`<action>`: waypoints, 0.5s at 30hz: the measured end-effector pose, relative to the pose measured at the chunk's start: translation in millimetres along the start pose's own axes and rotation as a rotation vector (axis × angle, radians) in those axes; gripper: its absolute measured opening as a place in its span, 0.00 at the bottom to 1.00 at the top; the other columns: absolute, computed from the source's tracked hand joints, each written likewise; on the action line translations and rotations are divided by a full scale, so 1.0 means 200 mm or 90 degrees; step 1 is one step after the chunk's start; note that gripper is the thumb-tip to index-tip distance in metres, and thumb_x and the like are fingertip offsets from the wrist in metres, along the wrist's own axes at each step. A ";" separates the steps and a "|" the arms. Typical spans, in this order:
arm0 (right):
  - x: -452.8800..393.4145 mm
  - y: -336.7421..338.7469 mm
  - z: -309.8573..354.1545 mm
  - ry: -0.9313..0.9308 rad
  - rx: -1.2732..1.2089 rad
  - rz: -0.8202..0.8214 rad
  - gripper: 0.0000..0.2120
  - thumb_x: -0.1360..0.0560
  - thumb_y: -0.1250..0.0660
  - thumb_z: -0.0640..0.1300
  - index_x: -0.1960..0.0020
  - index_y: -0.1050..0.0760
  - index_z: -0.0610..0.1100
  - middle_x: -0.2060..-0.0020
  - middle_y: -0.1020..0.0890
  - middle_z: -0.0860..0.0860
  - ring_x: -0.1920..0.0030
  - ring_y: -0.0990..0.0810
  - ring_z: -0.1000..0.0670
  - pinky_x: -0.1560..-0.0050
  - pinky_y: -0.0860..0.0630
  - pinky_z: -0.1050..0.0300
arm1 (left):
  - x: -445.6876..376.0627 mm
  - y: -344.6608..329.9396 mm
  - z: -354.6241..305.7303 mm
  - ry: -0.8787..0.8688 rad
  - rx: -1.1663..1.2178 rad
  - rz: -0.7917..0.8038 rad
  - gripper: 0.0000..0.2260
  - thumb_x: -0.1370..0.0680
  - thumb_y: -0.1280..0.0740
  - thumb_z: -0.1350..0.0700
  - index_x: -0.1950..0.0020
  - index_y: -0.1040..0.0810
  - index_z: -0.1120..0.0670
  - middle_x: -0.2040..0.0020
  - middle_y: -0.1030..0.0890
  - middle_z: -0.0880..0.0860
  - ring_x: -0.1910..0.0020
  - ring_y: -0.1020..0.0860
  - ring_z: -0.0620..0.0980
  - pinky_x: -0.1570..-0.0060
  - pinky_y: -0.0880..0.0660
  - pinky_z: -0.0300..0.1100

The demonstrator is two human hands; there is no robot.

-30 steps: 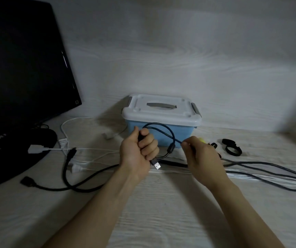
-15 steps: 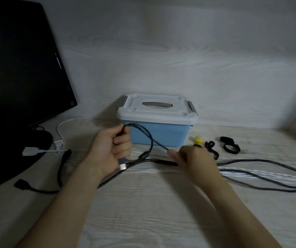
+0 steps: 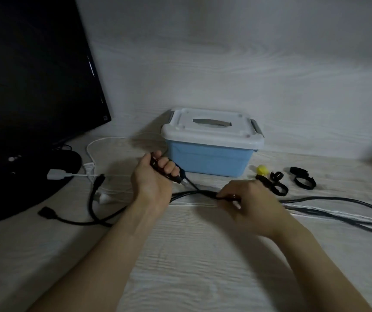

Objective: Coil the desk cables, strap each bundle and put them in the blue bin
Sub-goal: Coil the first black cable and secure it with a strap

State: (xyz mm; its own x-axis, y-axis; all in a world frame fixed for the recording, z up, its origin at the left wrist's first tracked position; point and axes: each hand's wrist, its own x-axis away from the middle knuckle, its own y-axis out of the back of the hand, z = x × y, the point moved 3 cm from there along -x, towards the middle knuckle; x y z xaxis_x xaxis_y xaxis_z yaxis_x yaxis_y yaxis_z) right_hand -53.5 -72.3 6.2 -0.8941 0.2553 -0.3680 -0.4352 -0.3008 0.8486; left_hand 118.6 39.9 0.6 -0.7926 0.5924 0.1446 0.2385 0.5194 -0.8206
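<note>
The thin black USB cable (image 3: 189,184) is gathered into a small coil inside the left hand (image 3: 153,176), in front of the lidded blue plastic bin with a white top (image 3: 209,158); its free run slants down to the right hand (image 3: 248,201) low over the pale wood-grain desk (image 3: 203,266).

The risk, as I judge it, is that the right hand draws up the wrong strand: the thin cable crosses thicker black cables (image 3: 326,206) and a white cable (image 3: 104,143), so a pull there could drag a neighbour into the coil or loosen the loops held so far.

The left hand's fingers (image 3: 168,166) are curled tightly round the coil. The right hand's fingertips seem to pinch the cable, though blur hides them. Black hook-and-loop straps (image 3: 302,181) lie near the bin.
</note>
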 end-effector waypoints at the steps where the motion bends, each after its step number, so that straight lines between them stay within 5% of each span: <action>1: 0.00 -0.03 0.05 0.036 0.010 0.022 0.07 0.28 0.30 0.42 0.52 0.16 0.49 0.59 0.15 0.55 0.61 0.19 0.55 0.61 0.25 0.64 | 0.00 -0.01 0.01 -0.026 -0.032 0.018 0.14 0.15 0.47 0.54 0.59 0.31 0.55 0.70 0.35 0.49 0.75 0.36 0.46 0.72 0.36 0.39; 6: 0.00 -0.13 0.24 0.157 0.041 0.028 0.07 0.22 0.33 0.48 0.49 0.17 0.51 0.61 0.19 0.56 0.61 0.24 0.54 0.66 0.32 0.60 | 0.06 -0.04 0.05 -0.161 -0.529 0.184 0.10 0.17 0.39 0.58 0.58 0.27 0.57 0.71 0.26 0.50 0.70 0.29 0.50 0.62 0.30 0.45; 9: -0.01 -0.08 0.24 0.119 0.044 -0.053 0.07 0.22 0.32 0.55 0.48 0.17 0.57 0.62 0.18 0.58 0.65 0.24 0.56 0.67 0.27 0.58 | 0.10 -0.03 0.05 -0.050 -0.756 0.311 0.08 0.18 0.36 0.58 0.54 0.18 0.55 0.66 0.20 0.49 0.64 0.23 0.49 0.57 0.26 0.44; 11: -0.01 -0.04 0.19 0.071 0.043 -0.125 0.11 0.25 0.32 0.61 0.53 0.17 0.55 0.65 0.19 0.57 0.69 0.24 0.57 0.69 0.25 0.54 | 0.13 -0.04 0.03 0.010 -0.811 0.379 0.09 0.18 0.37 0.58 0.51 0.18 0.58 0.65 0.19 0.52 0.66 0.23 0.52 0.63 0.27 0.43; 15: -0.01 0.04 0.09 -0.063 0.025 -0.252 0.27 0.37 0.30 0.73 0.64 0.28 0.48 0.72 0.28 0.58 0.73 0.30 0.57 0.72 0.32 0.61 | 0.18 -0.04 0.02 0.249 -0.775 0.461 0.27 0.17 0.49 0.41 0.57 0.22 0.60 0.75 0.34 0.52 0.76 0.42 0.49 0.76 0.47 0.43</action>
State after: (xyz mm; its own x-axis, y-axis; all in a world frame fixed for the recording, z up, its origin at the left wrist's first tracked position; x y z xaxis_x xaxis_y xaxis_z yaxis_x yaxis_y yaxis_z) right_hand -53.9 -58.7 20.6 -0.6431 0.4314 -0.6327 -0.7375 -0.1263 0.6634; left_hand 86.4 55.1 10.2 -0.1456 0.9660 0.2135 0.9812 0.1133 0.1563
